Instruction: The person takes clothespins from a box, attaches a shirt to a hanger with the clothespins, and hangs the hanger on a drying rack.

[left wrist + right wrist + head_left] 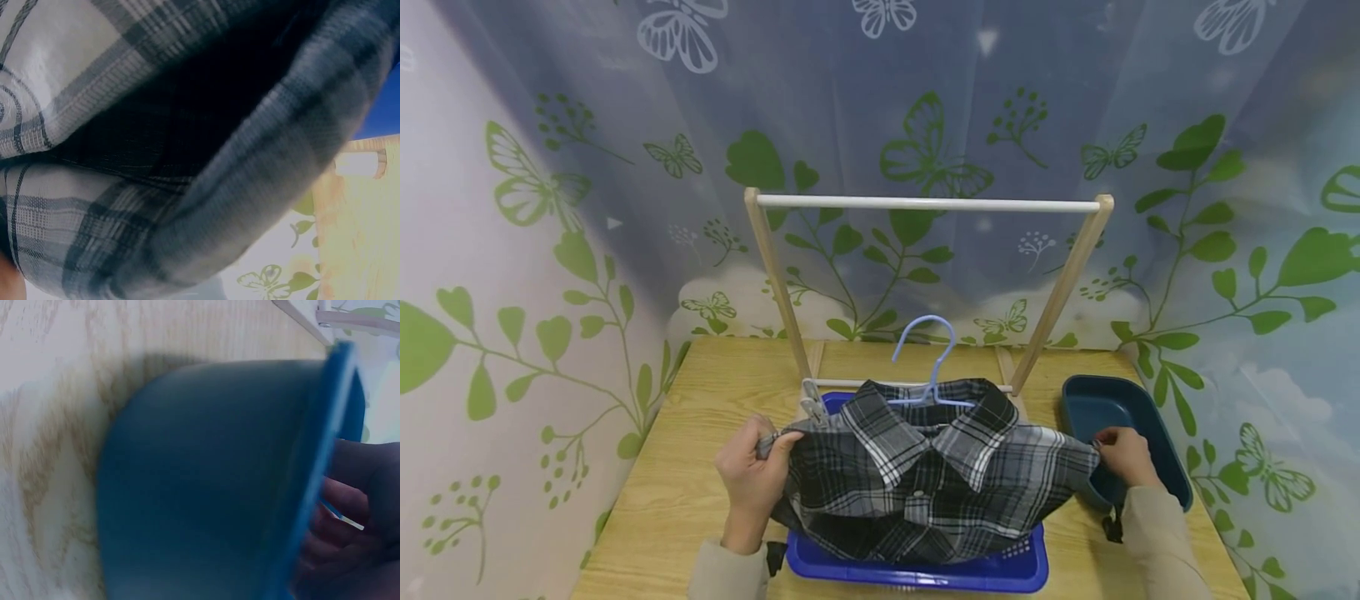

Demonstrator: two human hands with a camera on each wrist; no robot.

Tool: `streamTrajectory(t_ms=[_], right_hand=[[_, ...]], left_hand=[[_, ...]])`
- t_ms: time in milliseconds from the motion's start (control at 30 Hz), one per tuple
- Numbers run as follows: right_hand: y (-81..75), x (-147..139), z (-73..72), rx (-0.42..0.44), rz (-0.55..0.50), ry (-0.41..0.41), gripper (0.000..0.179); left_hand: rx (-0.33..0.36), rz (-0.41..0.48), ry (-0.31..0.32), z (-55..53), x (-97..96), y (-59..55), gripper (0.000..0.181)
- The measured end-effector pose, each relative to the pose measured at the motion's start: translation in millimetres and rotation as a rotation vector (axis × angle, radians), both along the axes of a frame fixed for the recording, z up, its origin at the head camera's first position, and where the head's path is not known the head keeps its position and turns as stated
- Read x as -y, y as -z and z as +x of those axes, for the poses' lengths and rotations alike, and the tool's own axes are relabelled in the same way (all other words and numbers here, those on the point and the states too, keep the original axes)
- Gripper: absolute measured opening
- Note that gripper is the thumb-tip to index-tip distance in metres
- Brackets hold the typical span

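A black, grey and white plaid shirt [925, 475] with a collar is spread out between both hands. Inside its collar sits a light blue hanger [934, 392], hook upward. My left hand [754, 467] pinches the shirt's left edge, thumb on top. At the opposite edge, my right hand [1123, 454] pinches the fabric above a teal basin [1165, 450]. The left wrist view is mostly filled by the plaid fabric [250, 169]. Curled fingers of the right hand [356, 512] show behind the basin's rim [319, 462] in the right wrist view. A grey clip [812, 404] stands by the shirt's left shoulder.
Beneath the shirt is a blue plastic basket [917, 575], partly covered. Behind it stands a wooden rack with a white top bar [925, 203]. All rest on a wood-grain table [655, 500], with a leaf-and-butterfly curtain [820, 108] around the back and sides.
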State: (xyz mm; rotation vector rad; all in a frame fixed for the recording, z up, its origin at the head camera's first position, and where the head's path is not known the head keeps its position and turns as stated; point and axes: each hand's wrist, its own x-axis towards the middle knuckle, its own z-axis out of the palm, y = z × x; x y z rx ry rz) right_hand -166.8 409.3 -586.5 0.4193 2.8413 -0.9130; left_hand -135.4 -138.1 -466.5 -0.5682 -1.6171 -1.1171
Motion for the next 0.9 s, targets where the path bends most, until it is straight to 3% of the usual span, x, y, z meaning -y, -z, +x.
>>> streamTrajectory(t_ms=[433, 733, 900], right_hand=[[-36.4, 4, 11.7, -0.064, -0.058, 0.010, 0.038], [-74.4, 19, 26.4, -0.140, -0.103, 0.005, 0.043], [-94.4, 26, 35.0, -0.176, -0.069, 0.021, 0.046]], left_hand=[[-0.002, 0.000, 0.014, -0.3, -0.6, -5.2, 0.062], [0.004, 0.008, 0.029, 0.7, -0.7, -6.6, 0.062], [0.010, 0.011, 0.028, -0.1, -0.1, -4.3, 0.062]])
